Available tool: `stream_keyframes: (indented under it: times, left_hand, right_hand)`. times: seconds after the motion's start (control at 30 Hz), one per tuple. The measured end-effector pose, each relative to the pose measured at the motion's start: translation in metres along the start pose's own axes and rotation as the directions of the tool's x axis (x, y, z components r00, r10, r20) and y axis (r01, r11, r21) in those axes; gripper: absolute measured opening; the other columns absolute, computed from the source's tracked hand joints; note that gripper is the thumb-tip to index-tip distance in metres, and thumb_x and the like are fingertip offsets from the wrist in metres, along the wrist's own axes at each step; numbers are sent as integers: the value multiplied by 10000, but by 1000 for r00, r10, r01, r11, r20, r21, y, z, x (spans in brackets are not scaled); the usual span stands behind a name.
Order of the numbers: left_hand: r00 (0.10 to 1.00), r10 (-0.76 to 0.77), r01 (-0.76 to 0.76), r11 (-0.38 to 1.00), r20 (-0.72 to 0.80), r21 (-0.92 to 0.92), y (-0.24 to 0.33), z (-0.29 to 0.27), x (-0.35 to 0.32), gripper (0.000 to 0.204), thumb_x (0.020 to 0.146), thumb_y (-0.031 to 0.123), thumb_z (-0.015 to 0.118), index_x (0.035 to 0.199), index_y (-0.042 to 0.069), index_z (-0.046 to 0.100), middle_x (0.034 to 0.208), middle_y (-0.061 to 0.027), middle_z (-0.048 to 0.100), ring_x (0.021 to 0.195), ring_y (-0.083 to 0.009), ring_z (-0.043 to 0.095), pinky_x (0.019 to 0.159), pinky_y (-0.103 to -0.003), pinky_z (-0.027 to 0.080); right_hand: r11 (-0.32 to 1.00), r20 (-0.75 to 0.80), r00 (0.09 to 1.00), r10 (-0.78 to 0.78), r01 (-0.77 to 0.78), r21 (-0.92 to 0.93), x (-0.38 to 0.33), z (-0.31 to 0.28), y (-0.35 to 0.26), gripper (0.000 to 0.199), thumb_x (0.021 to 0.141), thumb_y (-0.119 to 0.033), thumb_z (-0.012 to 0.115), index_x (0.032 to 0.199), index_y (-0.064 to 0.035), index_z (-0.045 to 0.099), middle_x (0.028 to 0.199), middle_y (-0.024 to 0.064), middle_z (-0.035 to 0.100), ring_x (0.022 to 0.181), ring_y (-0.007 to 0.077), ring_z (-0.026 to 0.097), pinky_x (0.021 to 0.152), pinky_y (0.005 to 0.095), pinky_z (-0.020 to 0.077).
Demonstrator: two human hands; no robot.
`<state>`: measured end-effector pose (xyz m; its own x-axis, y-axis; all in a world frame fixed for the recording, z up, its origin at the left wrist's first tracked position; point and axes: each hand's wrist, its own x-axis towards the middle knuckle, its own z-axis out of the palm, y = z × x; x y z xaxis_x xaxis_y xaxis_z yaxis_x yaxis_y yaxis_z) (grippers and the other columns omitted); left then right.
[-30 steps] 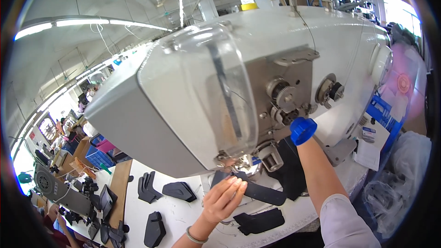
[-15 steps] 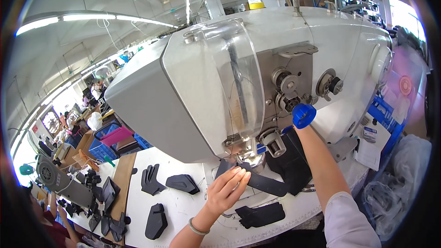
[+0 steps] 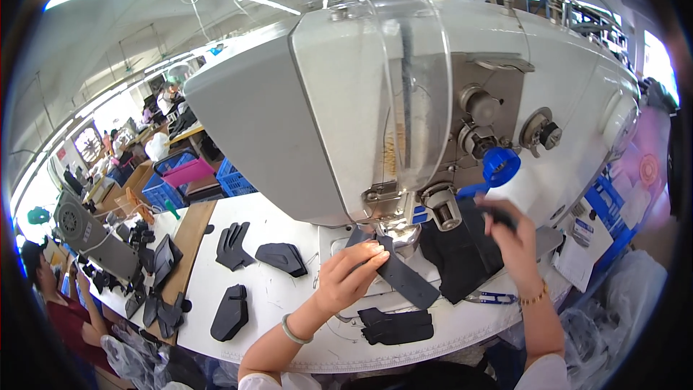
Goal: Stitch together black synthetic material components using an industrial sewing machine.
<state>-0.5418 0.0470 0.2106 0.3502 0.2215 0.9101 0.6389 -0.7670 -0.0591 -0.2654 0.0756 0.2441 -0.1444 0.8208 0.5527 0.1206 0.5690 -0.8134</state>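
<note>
My left hand (image 3: 352, 276) is closed, its fingertips pinching a dark grey strip (image 3: 408, 283) under the needle area of a large sewing machine (image 3: 242, 123). The strip slants across the white table toward the right. My right hand (image 3: 518, 249), partly smeared by motion, is over the right end of a pile of black material pieces (image 3: 458, 256). Something dark shows by its fingers, but I cannot tell if they grip it. Above that hand, a round blue plastic piece (image 3: 501, 166) sits at the machine's front.
Black glove-shaped pieces (image 3: 235, 247) and padded black pieces (image 3: 281, 258) lie on the table's left. Another black piece (image 3: 397, 326) is near the front edge. Blue-handled snips (image 3: 493, 297) lie right of centre. At far left, a person (image 3: 61, 296) sits by a grey machine (image 3: 97, 235).
My right hand has come down from the blue round piece to the black pieces. My left hand still pinches the strip, which now slants more steeply. The whole view has shifted.
</note>
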Motion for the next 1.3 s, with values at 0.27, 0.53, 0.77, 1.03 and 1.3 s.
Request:
stream_keyframes:
  times: [0.27,0.53,0.77,1.03,1.3]
  left_hand:
    - [920,-344,283,914,-186,-291,6,0,-7,352,618,-146,621,949,-31,645,952,-161,637,854,-274,641,748,-311,526]
    - [998,61,-61,996,-7,67,5,-6,1,376,586,-121,591,937,-11,667,940,-120,601,844,-274,619,743,-366,543]
    - [993,29,-31,999,117,10,5,-6,5,334,668,-67,662,1000,-66,618,1036,-162,584,918,-298,610,815,-388,559]
    - [994,16,-19,999,110,26,7,-4,2,352,668,-101,637,1017,-91,601,1066,-187,567,942,-326,608,828,-381,562]
    - [994,-18,11,998,109,66,10,-3,5,372,624,-93,693,988,-52,627,1008,-143,605,882,-310,643,771,-348,563]
  right_hand:
    - [765,459,703,-542,639,-75,-4,33,-6,495,654,-50,687,1146,-69,630,1165,89,559,1043,255,537,903,357,445]
    - [681,582,624,-521,715,-157,20,42,19,584,603,-71,681,1179,-143,616,882,33,482,824,209,471,856,356,388]
    - [700,560,651,-512,694,-167,23,44,25,489,665,-89,661,1141,-205,655,1029,18,557,857,198,561,814,315,450]
    - [739,633,642,-432,654,-160,19,34,38,423,696,-140,681,1119,-148,668,1223,76,588,960,213,605,888,337,448]
    - [738,629,643,-436,656,-158,19,33,44,375,722,-169,685,1095,-125,676,1201,96,602,974,221,611,895,341,445]
